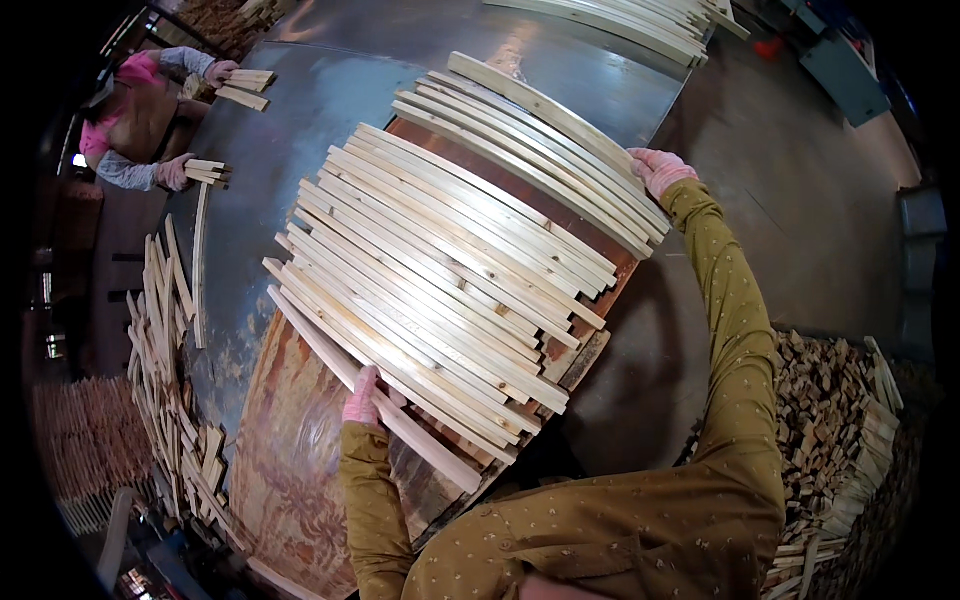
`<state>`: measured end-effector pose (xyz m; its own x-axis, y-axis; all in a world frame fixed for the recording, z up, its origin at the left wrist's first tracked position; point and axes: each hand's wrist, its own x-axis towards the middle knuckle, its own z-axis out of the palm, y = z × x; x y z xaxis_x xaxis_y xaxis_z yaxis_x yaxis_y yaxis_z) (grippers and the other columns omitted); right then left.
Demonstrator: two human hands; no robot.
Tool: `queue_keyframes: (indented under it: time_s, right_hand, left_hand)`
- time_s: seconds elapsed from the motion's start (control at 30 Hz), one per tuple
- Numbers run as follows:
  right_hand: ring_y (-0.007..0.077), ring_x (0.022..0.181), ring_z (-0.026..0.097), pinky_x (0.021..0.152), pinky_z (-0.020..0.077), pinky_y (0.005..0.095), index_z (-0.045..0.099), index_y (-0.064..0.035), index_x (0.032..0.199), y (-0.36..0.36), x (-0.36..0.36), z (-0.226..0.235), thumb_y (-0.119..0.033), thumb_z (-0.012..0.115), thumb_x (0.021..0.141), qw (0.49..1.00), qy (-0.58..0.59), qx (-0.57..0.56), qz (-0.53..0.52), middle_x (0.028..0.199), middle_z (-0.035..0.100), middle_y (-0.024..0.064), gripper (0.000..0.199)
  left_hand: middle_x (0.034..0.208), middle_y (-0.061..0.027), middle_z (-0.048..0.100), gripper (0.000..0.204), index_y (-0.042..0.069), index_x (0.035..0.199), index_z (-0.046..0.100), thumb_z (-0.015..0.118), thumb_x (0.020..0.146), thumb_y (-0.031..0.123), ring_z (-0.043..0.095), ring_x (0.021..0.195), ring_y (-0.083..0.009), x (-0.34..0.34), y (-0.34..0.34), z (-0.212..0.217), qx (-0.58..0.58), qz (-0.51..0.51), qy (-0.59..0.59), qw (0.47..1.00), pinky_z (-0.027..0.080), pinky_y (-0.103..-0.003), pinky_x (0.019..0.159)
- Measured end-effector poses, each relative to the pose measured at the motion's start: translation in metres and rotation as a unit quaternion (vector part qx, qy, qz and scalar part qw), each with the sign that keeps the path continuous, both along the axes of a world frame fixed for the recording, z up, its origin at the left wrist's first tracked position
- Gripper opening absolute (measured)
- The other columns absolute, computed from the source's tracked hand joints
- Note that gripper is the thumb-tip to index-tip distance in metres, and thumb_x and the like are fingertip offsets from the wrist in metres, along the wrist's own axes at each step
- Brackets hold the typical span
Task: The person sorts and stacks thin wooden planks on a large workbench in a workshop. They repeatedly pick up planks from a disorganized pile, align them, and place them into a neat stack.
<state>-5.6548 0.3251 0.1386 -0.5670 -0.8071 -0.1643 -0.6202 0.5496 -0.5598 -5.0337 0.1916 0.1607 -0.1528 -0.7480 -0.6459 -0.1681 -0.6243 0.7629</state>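
Many pale wooden strips (pixel 430 270) lie side by side across a brown board. My left hand (pixel 362 397), in a pink glove, is closed around the nearest wooden strip (pixel 425 443), which sits at an angle slightly apart from the rest. Beyond a gap showing the reddish-brown board, a smaller group of strips (pixel 530 160) lies along the far side. At its right end, my gloved right hand (pixel 660 170) grips the end of the outermost wooden strip (pixel 545 105). That strip appears turned on its edge. Part of the right fingers is hidden.
A co-worker (pixel 135 120) at the upper left holds short wood pieces (pixel 245 88) in both gloved hands over the metal table (pixel 300 75). Loose strips (pixel 165 350) are heaped at left. Offcuts (pixel 825 430) are piled at right, and more strips (pixel 630 25) lie at the far end.
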Motion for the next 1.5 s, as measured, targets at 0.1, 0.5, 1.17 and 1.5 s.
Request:
queue_keyframes:
  time_s: [0.1, 0.5, 1.17, 1.5]
  right_hand:
    - [0.0273, 0.105, 0.062, 0.094, 0.0466, 0.0335, 0.059, -0.0140, 0.126, 0.012, -0.003, -0.026, -0.026, 0.054, 0.095, 0.999, 0.037, -0.004, 0.012, 0.113, 0.066, 0.0118, 0.034]
    - [0.0240, 0.106, 0.061, 0.095, 0.0454, 0.0324, 0.060, -0.0145, 0.125, 0.036, -0.018, -0.008, -0.033, 0.057, 0.094, 0.981, -0.067, -0.131, -0.124, 0.114, 0.066, 0.0107, 0.036]
    - [0.0079, 0.054, 0.050, 0.055, 0.0500, 0.0290, 0.059, -0.0032, 0.110, 0.131, 0.056, -0.005, -0.029, 0.067, 0.088, 0.879, -0.362, -0.099, -0.293, 0.075, 0.057, -0.0002, 0.035]
    - [0.0142, 0.062, 0.054, 0.062, 0.0502, 0.0367, 0.058, -0.0047, 0.104, 0.293, 0.207, 0.040, -0.013, 0.063, 0.087, 0.558, -0.432, -0.542, -0.456, 0.080, 0.060, 0.0075, 0.020]
  left_hand:
    - [0.102, -0.0203, 0.067, 0.085, -0.002, 0.109, 0.066, 0.048, 0.080, 0.075, 0.062, 0.095, -0.0308, -0.052, -0.010, 0.033, -0.051, -0.210, -0.350, 0.912, 0.045, -0.042, 0.090]
    - [0.085, -0.0088, 0.066, 0.070, 0.007, 0.109, 0.062, 0.042, 0.088, 0.071, 0.061, 0.066, -0.0213, -0.035, -0.006, 0.018, 0.031, 0.072, -0.036, 0.996, 0.045, -0.034, 0.045]
    - [0.062, -0.0059, 0.052, 0.049, 0.001, 0.107, 0.056, 0.052, 0.094, 0.048, 0.045, 0.045, -0.0169, 0.038, 0.060, 0.004, 0.028, 0.272, 0.025, 0.961, 0.042, -0.032, 0.039]
    - [0.082, -0.0116, 0.060, 0.027, 0.005, 0.099, 0.056, 0.055, 0.091, 0.030, 0.055, 0.063, -0.0216, 0.081, 0.037, -0.032, 0.072, 0.055, 0.039, 0.995, 0.045, -0.034, 0.048]
